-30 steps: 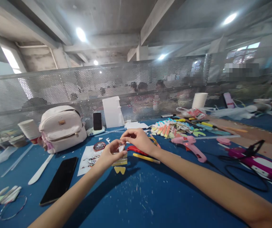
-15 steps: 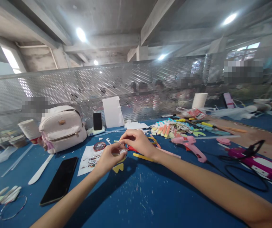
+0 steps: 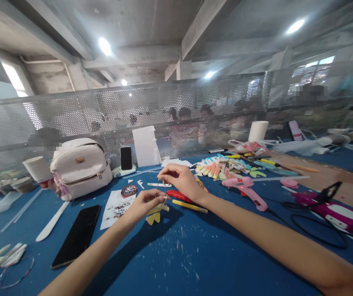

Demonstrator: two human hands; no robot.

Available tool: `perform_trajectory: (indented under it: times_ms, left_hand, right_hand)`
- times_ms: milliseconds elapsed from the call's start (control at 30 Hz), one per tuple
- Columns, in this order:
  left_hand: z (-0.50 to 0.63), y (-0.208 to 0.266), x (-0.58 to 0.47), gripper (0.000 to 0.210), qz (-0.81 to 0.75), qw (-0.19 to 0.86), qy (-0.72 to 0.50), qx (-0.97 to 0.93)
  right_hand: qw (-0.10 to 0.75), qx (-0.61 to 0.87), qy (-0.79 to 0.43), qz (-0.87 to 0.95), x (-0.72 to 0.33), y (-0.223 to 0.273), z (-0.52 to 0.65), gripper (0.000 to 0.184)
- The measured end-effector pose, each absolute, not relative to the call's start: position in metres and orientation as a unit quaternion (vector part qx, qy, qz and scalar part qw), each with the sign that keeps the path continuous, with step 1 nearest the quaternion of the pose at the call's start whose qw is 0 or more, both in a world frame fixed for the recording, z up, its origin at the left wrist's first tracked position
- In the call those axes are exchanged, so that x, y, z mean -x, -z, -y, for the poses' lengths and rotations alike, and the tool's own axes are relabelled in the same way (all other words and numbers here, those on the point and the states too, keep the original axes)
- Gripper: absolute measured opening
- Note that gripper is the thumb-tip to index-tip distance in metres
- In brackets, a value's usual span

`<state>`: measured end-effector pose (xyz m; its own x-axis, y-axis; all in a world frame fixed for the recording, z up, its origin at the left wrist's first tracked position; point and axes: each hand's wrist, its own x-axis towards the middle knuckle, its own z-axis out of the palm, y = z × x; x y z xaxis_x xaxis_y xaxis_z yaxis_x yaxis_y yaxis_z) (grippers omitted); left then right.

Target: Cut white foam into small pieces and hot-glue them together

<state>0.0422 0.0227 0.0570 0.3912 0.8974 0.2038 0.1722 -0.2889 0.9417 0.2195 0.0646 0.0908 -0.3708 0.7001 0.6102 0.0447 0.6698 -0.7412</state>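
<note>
My left hand [image 3: 147, 203] is closed in a pinch over the blue table, with a small pale piece at its fingertips; its kind is too small to tell. Above and right of it, my right hand [image 3: 181, 179] pinches a thin, dark, stick-like thing [image 3: 158, 183] that points down toward the left fingers. Yellow cut pieces [image 3: 153, 218] lie just under my left hand. Below the right wrist are a red object [image 3: 178, 195], partly covered, and a yellow stick [image 3: 190, 206]. A white sheet with small dark bits [image 3: 116, 210] and a round red-rimmed dish [image 3: 129, 190] are to the left.
A black phone [image 3: 76, 236] and a pale backpack [image 3: 80, 168] are on the left. At right lie a pink glue gun [image 3: 245, 190], a heap of coloured strips [image 3: 218, 166] and a magenta device [image 3: 333, 211] with a black cable. A perforated metal screen [image 3: 164, 102] stands behind.
My right hand has lifted slightly up and away from my left, opening a gap between them where the thin stick-like thing shows. My left hand has dipped a little.
</note>
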Motion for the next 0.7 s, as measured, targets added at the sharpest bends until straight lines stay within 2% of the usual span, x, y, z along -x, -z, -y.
perform_trajectory:
  times_ms: [167, 533, 700]
  left_hand:
    - [-0.028, -0.049, -0.039, 0.047, -0.376, 0.498, -0.401, -0.671]
    - [-0.026, -0.049, -0.041, 0.046, -0.358, 0.520, -0.459, -0.625]
    - [-0.025, -0.048, -0.040, 0.035, -0.339, 0.527, -0.490, -0.607]
  right_hand:
    - [0.513, 0.253, -0.361, 0.737, -0.222, -0.089, -0.073, 0.012]
    - [0.541, 0.263, -0.459, 0.653, -0.221, -0.087, -0.082, 0.030]
    - [0.542, 0.265, -0.472, 0.643, -0.220, -0.085, -0.081, 0.032]
